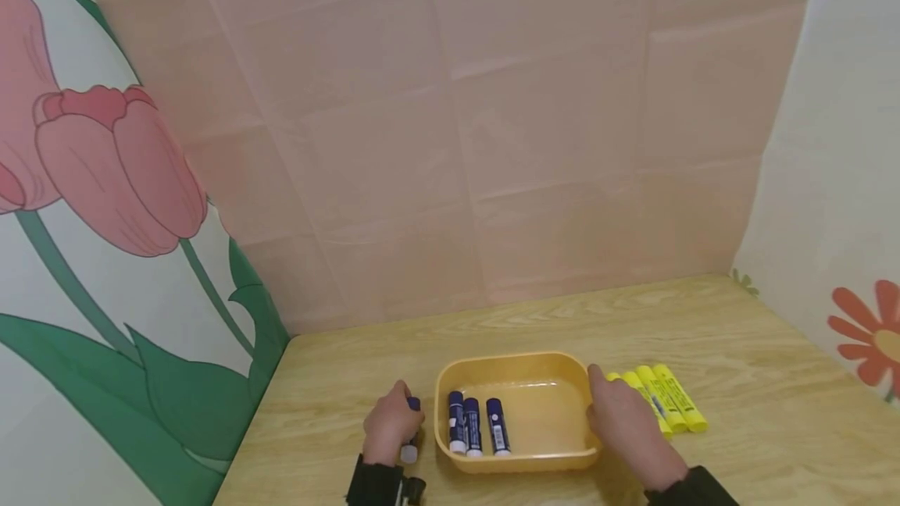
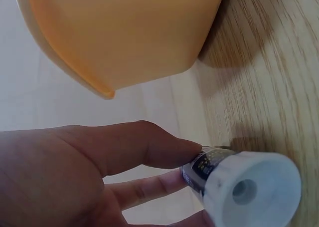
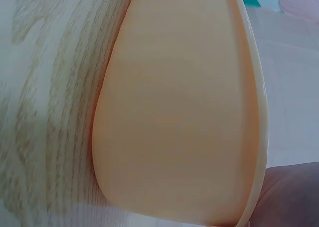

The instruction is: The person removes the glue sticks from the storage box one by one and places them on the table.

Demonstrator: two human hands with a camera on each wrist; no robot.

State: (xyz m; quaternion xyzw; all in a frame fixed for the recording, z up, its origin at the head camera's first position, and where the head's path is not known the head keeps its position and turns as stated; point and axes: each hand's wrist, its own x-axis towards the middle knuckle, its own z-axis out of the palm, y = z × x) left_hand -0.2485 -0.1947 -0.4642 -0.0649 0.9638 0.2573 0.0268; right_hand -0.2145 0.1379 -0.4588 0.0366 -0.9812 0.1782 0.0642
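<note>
My left hand (image 1: 391, 422) pinches a dark blue glue stick (image 1: 409, 453) between thumb and fingers, just left of a yellow plastic basket (image 1: 520, 462). In the left wrist view the white end of this glue stick (image 2: 271, 187) faces the camera, and it is close to the wood surface. Three more dark blue glue sticks (image 1: 473, 428) with white ends lie inside the basket, toward its left side. At the basket's right rim, my right hand (image 1: 629, 424) holds the edge; most of its fingers are hidden in the right wrist view.
Several yellow sticks (image 1: 678, 398) with dark print lie side by side on the wood-grain table (image 1: 351, 365), right of the basket and partly behind the right hand. A pinkish sheet (image 1: 450, 139) hangs behind the table, with flower-printed panels (image 1: 119, 170) at the sides.
</note>
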